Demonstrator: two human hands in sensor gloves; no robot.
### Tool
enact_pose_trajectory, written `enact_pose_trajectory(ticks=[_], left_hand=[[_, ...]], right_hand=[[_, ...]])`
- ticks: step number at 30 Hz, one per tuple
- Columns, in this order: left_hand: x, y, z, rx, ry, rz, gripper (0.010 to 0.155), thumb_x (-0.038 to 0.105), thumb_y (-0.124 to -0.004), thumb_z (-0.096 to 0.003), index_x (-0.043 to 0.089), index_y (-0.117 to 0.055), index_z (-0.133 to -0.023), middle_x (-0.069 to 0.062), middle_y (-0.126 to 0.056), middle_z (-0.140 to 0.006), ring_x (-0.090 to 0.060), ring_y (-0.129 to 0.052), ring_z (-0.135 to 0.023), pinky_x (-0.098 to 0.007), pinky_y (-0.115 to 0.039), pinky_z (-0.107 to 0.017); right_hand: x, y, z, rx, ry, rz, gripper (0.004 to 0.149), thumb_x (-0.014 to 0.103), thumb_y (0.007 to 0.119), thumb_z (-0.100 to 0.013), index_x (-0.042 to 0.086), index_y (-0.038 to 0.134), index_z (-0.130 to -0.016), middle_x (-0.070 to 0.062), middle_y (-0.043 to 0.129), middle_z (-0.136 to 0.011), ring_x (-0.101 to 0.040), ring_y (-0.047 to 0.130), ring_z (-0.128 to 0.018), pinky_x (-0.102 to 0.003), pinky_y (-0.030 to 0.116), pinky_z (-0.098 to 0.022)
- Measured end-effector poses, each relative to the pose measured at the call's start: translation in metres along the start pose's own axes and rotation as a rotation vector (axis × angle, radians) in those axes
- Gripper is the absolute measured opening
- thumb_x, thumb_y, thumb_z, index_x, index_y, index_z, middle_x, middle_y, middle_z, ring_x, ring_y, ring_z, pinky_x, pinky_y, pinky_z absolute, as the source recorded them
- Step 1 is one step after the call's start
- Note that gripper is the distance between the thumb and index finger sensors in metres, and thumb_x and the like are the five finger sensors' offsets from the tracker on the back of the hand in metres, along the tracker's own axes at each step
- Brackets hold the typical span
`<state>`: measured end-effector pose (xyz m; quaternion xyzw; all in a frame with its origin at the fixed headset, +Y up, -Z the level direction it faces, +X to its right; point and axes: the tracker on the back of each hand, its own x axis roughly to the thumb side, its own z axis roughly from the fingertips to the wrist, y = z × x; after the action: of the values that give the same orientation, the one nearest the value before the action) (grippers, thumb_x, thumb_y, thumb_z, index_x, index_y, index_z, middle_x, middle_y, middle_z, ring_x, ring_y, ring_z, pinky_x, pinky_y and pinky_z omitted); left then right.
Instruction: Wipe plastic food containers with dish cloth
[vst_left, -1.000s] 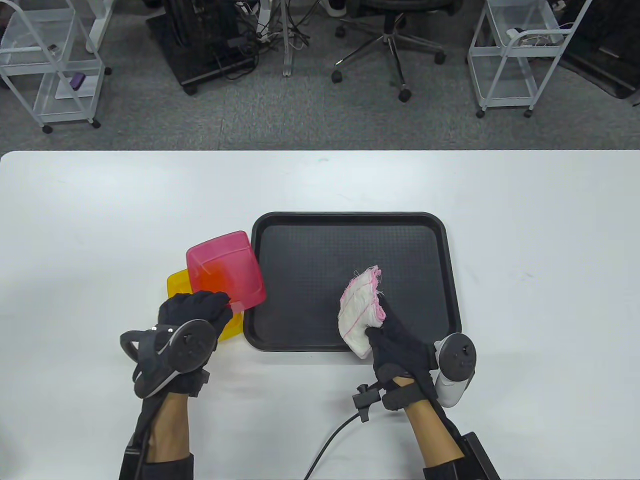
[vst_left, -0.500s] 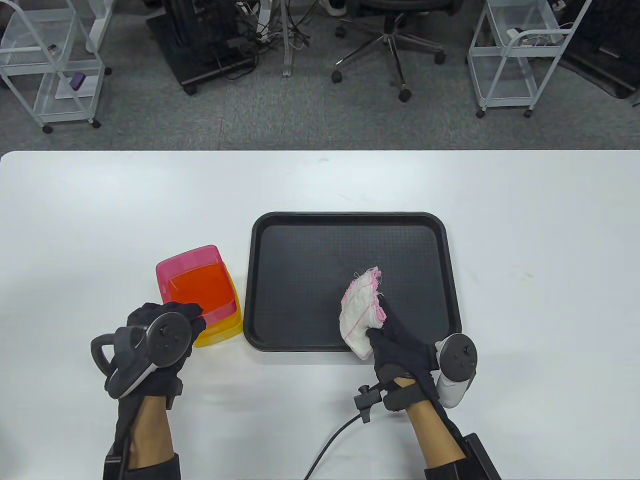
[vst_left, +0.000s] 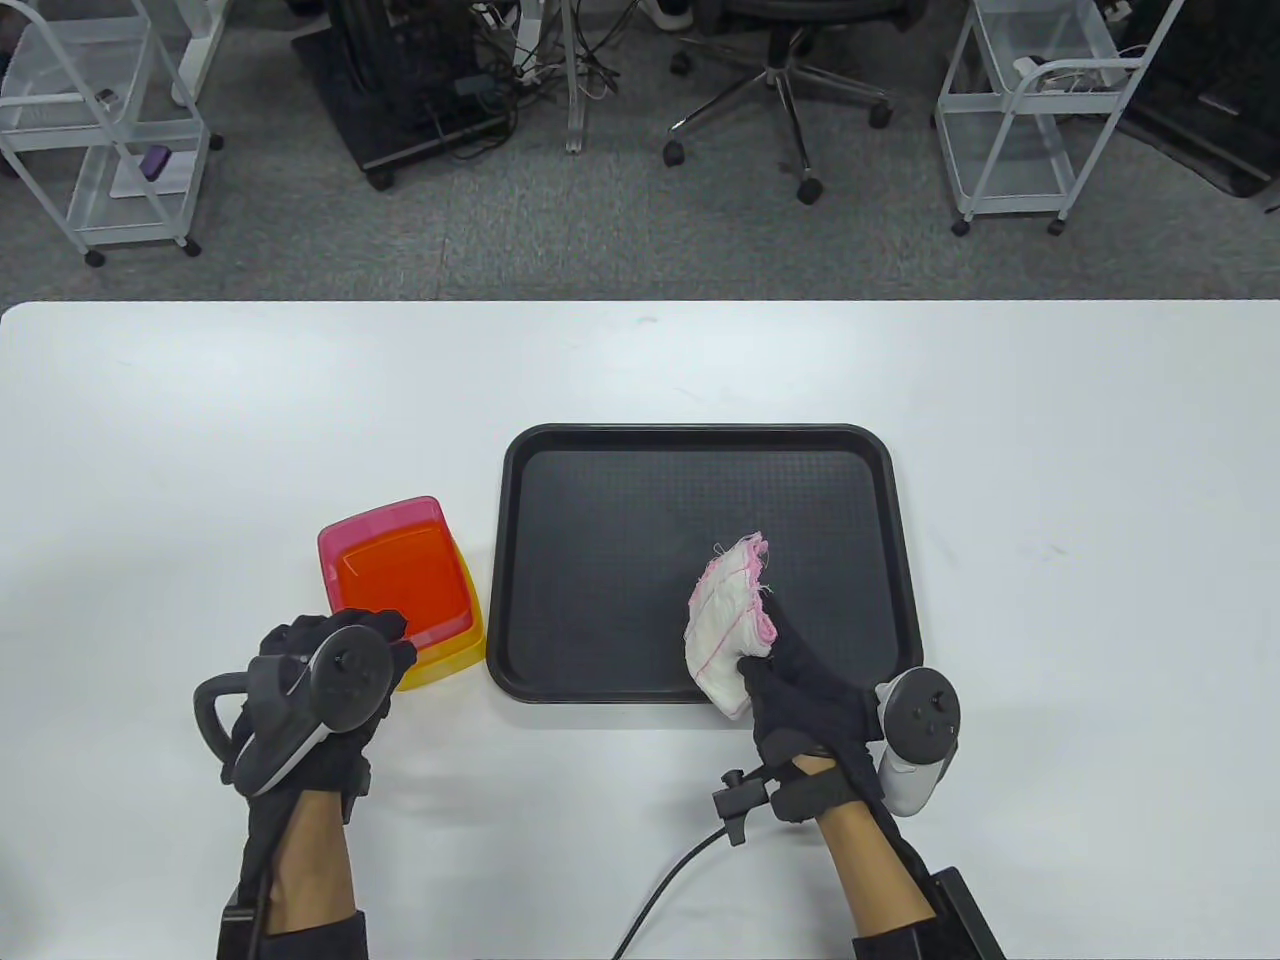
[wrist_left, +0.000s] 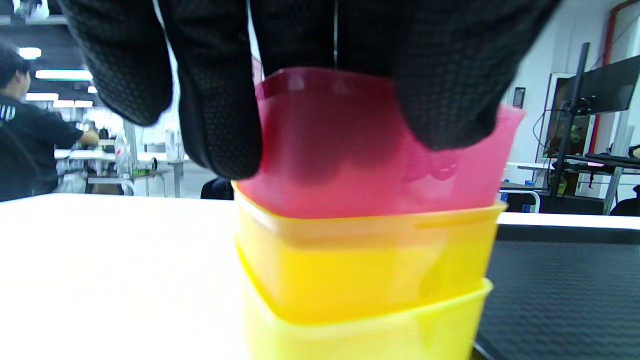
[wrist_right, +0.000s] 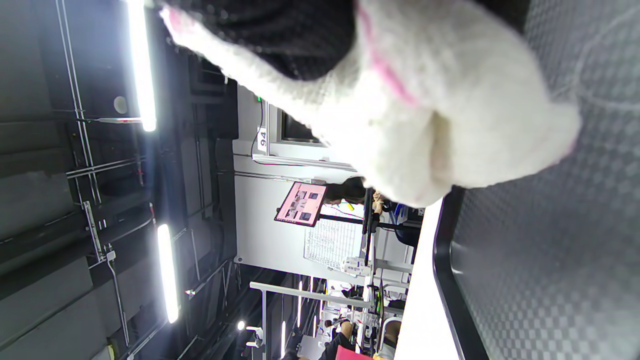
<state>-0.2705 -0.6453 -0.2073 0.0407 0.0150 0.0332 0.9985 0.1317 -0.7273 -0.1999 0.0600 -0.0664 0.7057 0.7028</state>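
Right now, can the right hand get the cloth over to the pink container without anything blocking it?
Probably yes. The right hand holds the dish cloth above the black tray, whose surface between it and the pink container is bare. Only the left hand on its near rim crowds that side.

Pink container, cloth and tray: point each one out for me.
pink container (vst_left: 400, 575), table view, on its inside floor.
cloth (vst_left: 725, 620), table view, on the white middle of the bundle.
tray (vst_left: 620, 500), table view, on its bare textured floor.
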Motion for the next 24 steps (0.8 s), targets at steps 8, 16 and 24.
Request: enact_pose_trajectory(ticks=[8,16,24], left_hand=[[0.06,0.019,0.016,0.28,-0.21,0.258,0.082,0.069,-0.065,-0.0496,0.033,-0.046,-0.12,-0.009,-0.034,-0.128,-0.056,-0.03,-0.114,-0.07,-0.032,-0.08],[0.15,-0.034,0.018,-0.016,-0.462,0.145,0.086,0.071,-0.056,-0.0499,0.033,-0.027,-0.121,-0.01,-0.018,-0.127,-0.057,-0.02,-0.113,-0.069,-0.027,-0.08],[0.168,-0.049,0.021,-0.03,-0.528,-0.017,0.085,0.07,-0.057,-0.0497,0.032,-0.03,-0.121,-0.011,-0.023,-0.128,-0.057,-0.024,-0.113,-0.07,-0.029,-0.08]], right_hand=[[0.03,-0.039,-0.014,-0.105,-0.083,0.193,0.049,0.005,0.075,-0.047,0.005,0.066,-0.095,-0.029,0.07,-0.096,-0.053,0.079,-0.078,-0.061,0.075,-0.05],[0.061,-0.116,-0.037,-0.144,0.043,0.886,0.049,0.004,0.075,-0.047,0.006,0.067,-0.095,-0.028,0.07,-0.098,-0.054,0.077,-0.081,-0.062,0.072,-0.053],[-0.003,-0.158,-0.051,-0.151,0.353,1.229,0.049,0.004,0.074,-0.05,0.01,0.065,-0.097,-0.024,0.067,-0.103,-0.052,0.07,-0.089,-0.064,0.065,-0.06]])
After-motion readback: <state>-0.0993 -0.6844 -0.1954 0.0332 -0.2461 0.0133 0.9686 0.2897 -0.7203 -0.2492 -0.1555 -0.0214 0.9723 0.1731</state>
